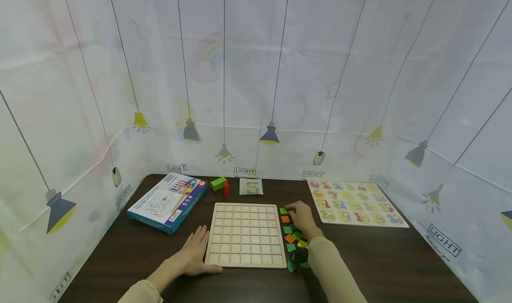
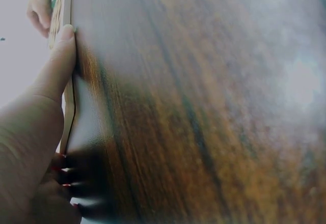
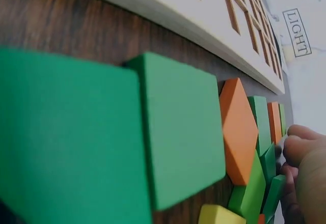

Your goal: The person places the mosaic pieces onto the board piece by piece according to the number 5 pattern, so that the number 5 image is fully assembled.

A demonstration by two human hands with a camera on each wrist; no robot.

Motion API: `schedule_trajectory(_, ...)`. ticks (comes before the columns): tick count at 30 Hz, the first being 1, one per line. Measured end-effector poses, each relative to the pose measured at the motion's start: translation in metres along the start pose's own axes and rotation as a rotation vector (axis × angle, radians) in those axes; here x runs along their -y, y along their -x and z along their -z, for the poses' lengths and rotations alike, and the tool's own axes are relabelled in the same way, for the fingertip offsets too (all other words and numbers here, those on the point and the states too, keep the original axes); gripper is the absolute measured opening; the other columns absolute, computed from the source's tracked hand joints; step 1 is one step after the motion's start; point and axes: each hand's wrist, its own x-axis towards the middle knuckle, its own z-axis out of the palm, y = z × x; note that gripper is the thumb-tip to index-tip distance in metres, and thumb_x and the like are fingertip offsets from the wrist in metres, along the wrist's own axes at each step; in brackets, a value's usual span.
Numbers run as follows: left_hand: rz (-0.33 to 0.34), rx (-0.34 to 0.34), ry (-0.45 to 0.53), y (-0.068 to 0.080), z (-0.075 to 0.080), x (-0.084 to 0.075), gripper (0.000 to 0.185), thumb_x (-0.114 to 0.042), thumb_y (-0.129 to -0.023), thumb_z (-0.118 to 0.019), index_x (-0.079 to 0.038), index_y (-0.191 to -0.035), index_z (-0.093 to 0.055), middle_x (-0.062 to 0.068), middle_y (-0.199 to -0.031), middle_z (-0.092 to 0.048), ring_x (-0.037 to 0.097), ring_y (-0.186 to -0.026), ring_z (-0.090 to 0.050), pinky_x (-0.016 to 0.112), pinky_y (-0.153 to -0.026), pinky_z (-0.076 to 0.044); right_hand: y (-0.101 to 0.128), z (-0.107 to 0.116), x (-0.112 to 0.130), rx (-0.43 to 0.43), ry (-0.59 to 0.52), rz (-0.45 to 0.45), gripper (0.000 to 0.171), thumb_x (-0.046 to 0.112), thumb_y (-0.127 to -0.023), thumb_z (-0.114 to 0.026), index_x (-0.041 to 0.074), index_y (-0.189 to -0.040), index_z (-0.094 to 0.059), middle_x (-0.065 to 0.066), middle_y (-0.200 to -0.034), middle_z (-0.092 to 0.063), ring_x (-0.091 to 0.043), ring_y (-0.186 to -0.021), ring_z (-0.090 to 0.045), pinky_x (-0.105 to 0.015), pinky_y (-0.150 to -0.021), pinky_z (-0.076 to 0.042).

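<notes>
A square wooden grid board (image 1: pixel 245 236) lies flat on the dark table. My left hand (image 1: pixel 196 253) rests at its lower left corner, fingers spread along the left edge; the thumb (image 2: pixel 63 56) lies against the near edge in the left wrist view. To the right of the board, my right hand (image 1: pixel 302 216) pinches the end of a light green block (image 1: pixel 283 211), the farthest in a column of coloured blocks. Green rhombus and square-like blocks (image 3: pixel 183 132) and an orange rhombus block (image 3: pixel 238 132) lie nearer in the right wrist view. My fingers partly hide some blocks.
A blue puzzle box (image 1: pixel 170 203) lies at the back left. Beside it are a green block (image 1: pixel 218 184), a red block (image 1: pixel 226 189) and a small pattern card (image 1: pixel 251 186). At the back right lies a number puzzle board (image 1: pixel 356 203). A printed curtain (image 1: pixel 248 72) surrounds the table.
</notes>
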Motion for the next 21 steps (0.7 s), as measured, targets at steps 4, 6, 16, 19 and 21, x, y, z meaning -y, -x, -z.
schedule_trajectory(4, 0.0, -0.008, -0.006, 0.0, 0.0001, 0.0002, 0.124, -0.08, -0.068, -0.057, 0.012, -0.144, -0.022, 0.032, -0.149, -0.016, 0.043, -0.139, -0.011, 0.057, -0.109, -0.015, -0.0004, -0.0002, -0.001, 0.016, -0.004, -0.013, 0.018, 0.003, -0.086, -0.067, 0.005, -0.103, -0.072, -0.011, -0.1, -0.059, -0.027, -0.089, -0.059, -0.041, -0.074, -0.052)
schedule_trajectory(6, 0.001, -0.01, -0.005, 0.0002, 0.0, 0.0003, 0.124, -0.08, -0.068, -0.057, 0.012, -0.144, -0.023, 0.032, -0.149, -0.017, 0.043, -0.139, -0.011, 0.057, -0.108, -0.015, -0.0003, -0.0004, -0.0004, 0.03, -0.009, -0.013, 0.02, 0.005, -0.085, -0.069, 0.004, -0.104, -0.072, -0.011, -0.1, -0.058, -0.026, -0.087, -0.059, -0.04, -0.072, -0.052)
schedule_trajectory(16, 0.009, -0.002, 0.018, 0.0022, -0.0022, 0.0012, 0.123, -0.078, -0.068, -0.059, 0.012, -0.143, -0.023, 0.032, -0.149, -0.016, 0.043, -0.139, -0.01, 0.056, -0.109, -0.013, -0.0022, -0.0036, 0.0076, 0.039, 0.026, -0.008, 0.023, 0.008, -0.085, -0.07, 0.003, -0.107, -0.07, -0.012, -0.098, -0.057, -0.025, -0.085, -0.056, -0.04, -0.073, -0.05)
schedule_trajectory(19, 0.008, 0.002, 0.015, 0.0013, -0.0003, 0.001, 0.123, -0.079, -0.067, -0.059, 0.011, -0.144, -0.023, 0.031, -0.15, -0.015, 0.042, -0.139, -0.01, 0.056, -0.11, -0.012, -0.0031, -0.003, 0.0087, 0.033, 0.031, -0.018, 0.019, 0.008, -0.084, -0.071, 0.003, -0.103, -0.071, -0.012, -0.096, -0.057, -0.025, -0.084, -0.055, -0.041, -0.074, -0.049)
schedule_trajectory(21, 0.007, 0.007, 0.011, 0.0004, 0.0007, 0.0012, 0.124, -0.079, -0.068, -0.058, 0.011, -0.144, -0.022, 0.03, -0.15, -0.015, 0.042, -0.14, -0.009, 0.056, -0.11, -0.012, -0.0037, -0.0024, 0.0079, 0.025, 0.03, -0.02, 0.017, 0.009, -0.084, -0.071, 0.004, -0.1, -0.072, -0.011, -0.096, -0.057, -0.025, -0.084, -0.055, -0.041, -0.074, -0.049)
